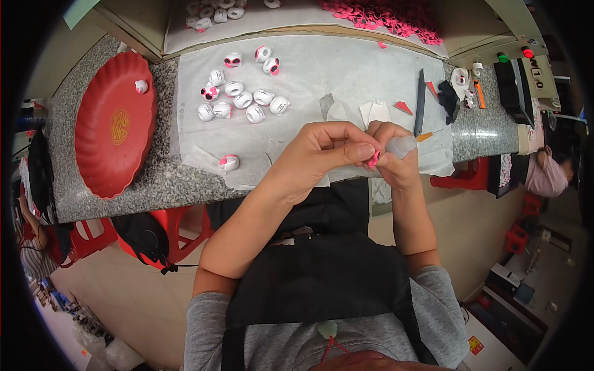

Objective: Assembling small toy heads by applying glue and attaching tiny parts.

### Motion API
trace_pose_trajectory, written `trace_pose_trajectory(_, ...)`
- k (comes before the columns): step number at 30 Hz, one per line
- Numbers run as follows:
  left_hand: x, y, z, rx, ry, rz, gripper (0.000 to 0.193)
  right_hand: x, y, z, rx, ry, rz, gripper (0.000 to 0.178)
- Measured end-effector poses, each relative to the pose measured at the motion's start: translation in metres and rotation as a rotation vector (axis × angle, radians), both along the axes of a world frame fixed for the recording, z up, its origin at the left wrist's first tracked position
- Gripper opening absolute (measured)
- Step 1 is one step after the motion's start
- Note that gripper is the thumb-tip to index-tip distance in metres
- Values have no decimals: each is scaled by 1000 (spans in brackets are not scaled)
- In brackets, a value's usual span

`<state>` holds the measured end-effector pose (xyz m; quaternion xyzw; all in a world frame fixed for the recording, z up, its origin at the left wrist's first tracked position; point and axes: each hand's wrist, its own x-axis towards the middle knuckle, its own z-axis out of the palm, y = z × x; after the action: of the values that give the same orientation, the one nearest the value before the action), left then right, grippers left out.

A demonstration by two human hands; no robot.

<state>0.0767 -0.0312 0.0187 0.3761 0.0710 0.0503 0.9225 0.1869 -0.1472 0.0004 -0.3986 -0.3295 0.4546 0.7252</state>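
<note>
Over the near edge of the papered bench, my two hands meet. My left hand (322, 151) is closed in a pinch on a small pink piece (372, 161), mostly covered by fingers. My right hand (399, 170) is closed around a translucent needle-tip bottle (402, 146), its orange tip (425, 136) pointing right; this hand's thumb touches or nearly touches the pink piece. Left of my hands, a single white and pink bead-like part (229, 162) lies on the paper. Farther off sits a loose group of similar white parts (243, 99), some with pink and black pieces on them.
A red scalloped tray (93, 123) holding one white part stands at left. Many pink pieces (390, 18) and more white parts (226, 12) fill the back shelf. Right of my hands lie a dark flat tool (421, 99), red scraps (404, 107) and an orange stick-like tool (479, 94).
</note>
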Motion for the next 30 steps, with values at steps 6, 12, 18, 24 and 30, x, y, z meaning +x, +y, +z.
trace_pose_trajectory(6,-7,-2,8,157,42,37,10,-3,-4,5,-37,-153,-39,17)
trace_pose_trajectory(12,-12,-14,14,586,18,428,8,-5,-5,7,-83,-311,-194,11)
trace_pose_trajectory(18,-14,-15,3,858,9,487,11,-12,-2,12,-88,-370,-287,11)
trace_pose_trajectory(24,-15,-19,5,768,76,562,8,-15,-4,16,-29,-955,-451,12)
trace_pose_trajectory(30,-19,-13,3,897,-15,510,11,-19,0,17,125,-1285,-674,20)
